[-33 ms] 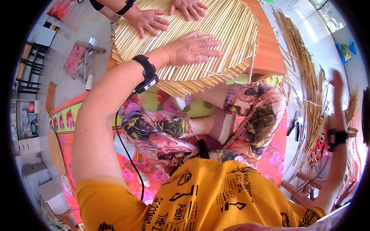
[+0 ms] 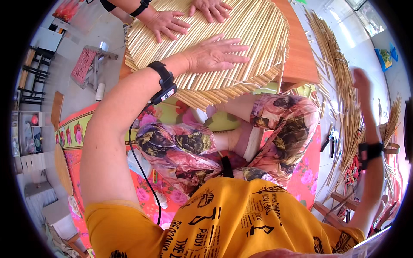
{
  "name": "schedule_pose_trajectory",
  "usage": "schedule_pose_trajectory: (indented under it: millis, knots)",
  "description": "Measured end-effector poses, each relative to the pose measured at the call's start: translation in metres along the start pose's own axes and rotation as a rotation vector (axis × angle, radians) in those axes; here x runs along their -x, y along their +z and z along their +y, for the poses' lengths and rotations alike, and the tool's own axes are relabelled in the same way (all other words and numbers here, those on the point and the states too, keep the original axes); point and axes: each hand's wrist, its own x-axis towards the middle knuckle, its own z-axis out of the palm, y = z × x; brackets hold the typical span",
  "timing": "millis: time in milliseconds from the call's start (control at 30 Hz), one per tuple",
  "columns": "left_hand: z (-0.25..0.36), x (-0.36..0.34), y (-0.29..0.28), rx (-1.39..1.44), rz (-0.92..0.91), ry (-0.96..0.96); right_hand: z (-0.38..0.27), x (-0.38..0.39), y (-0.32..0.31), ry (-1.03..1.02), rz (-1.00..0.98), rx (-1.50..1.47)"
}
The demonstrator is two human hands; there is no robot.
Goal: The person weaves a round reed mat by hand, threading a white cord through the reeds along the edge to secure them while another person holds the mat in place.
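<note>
My left hand (image 2: pixel 217 54) lies flat, fingers spread, on a round mat of straw-coloured stalks (image 2: pixel 258 38). The stalks run side by side, and their cut ends stick out along the near rim. My right hand (image 2: pixel 362 82) is raised well off to the right, apart from the mat, above the bundled stalks on the floor. It is seen edge-on and smeared, so its fingers cannot be made out. Two hands of another person (image 2: pixel 168 25) press on the far part of the mat with fingers spread.
An orange-brown wooden board (image 2: pixel 299 64) is under the mat. Long dry stalks (image 2: pixel 340 81) lie in a bundle on the right floor, near dark-handled pliers (image 2: pixel 330 142). A small stool (image 2: pixel 86 66) and a white thread spool (image 2: pixel 100 92) stand left. A red floral cloth (image 2: pixel 307 172) lies below me.
My right hand and forearm have swung a little to the left and slightly up. My left hand, the other person's hands and the mat have not moved.
</note>
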Motion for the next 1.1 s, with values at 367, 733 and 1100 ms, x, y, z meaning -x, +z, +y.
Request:
schedule_pose_trajectory:
  millis: [367, 733, 1100]
  knots:
    - [0.003, -0.001, 0.000, -0.017, 0.034, 0.006, -0.238, 0.074, 0.238, -0.442, -0.584, 0.294]
    - [0.003, 0.000, 0.000, -0.004, 0.012, -0.014, -0.249, 0.058, 0.231, -0.045, -0.894, -0.142]
    - [0.003, -0.001, 0.000, 0.013, 0.024, -0.004, -0.250, 0.048, 0.224, 0.636, -1.135, -0.718]
